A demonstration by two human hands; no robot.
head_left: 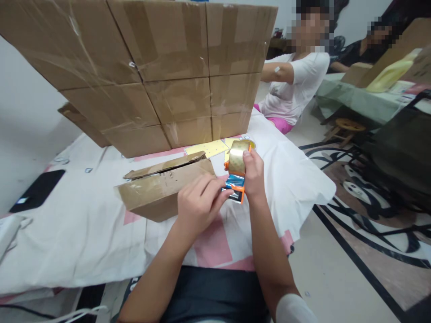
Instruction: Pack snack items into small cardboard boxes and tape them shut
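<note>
A tape dispenser (237,158) with an orange frame, a blue part and a roll of brownish tape is gripped by my right hand (254,172), above the table. My left hand (198,197) has its thumb and fingers pinched together at the dispenser's lower end, by the tape's edge. Whether the tape's loose end lies between those fingertips is hard to see, though they touch the blue and orange end. Just behind my left hand rests a cardboard box (158,193), its top flap slightly raised and its right end partly hidden by the hand.
Stacked taped cartons (175,98) form a wall at the table's back. A black phone (38,190) lies at the left on the white tablecloth (90,242). A person in a white shirt (283,89) sits behind at right; another person is farther off. A wooden stool (346,125) stands right.
</note>
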